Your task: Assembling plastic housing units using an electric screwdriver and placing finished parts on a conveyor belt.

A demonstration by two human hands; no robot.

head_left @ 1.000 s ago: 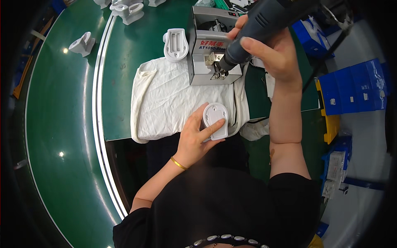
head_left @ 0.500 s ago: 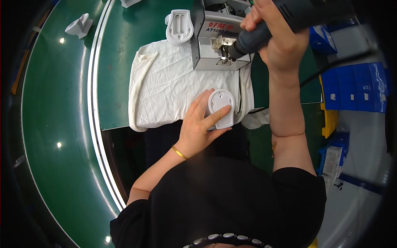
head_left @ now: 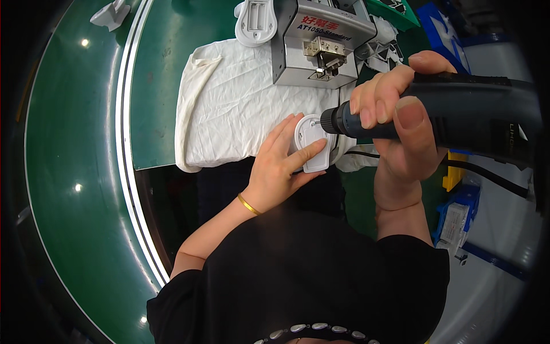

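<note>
Green sheeting covered the long surface [head_left: 74,143] at far left, its right side bordered by a bright white strip [head_left: 118,109]; a small white moulded part [head_left: 110,14] stood near the top of it. Next came a green table [head_left: 152,114], with a creased white cloth [head_left: 229,103] spread on it and reaching its front edge. A yellow bracelet [head_left: 247,204] circled the left wrist. Above the cloth lay a spare white housing [head_left: 256,16], its open slotted compartment facing up, just beside the grey metal machine [head_left: 321,34].

Below, the left hand [head_left: 278,163] grasped another housing, the white shell [head_left: 312,135], at the cloth's front right edge: thumb across its face, the other fingers along its left side. Whether the shell rested on the cloth could not be told. The dark power screwdriver [head_left: 458,109] pointed leftward, its thin bit over the shell's rounded upper end; contact was too small to make out. The right hand [head_left: 401,114] was wrapped firmly around the tool's body. Beneath it ran a black cable [head_left: 487,172]. Farther right, a blue box [head_left: 444,34] stood near the top and a yellow bin [head_left: 454,172] lower down.
</note>
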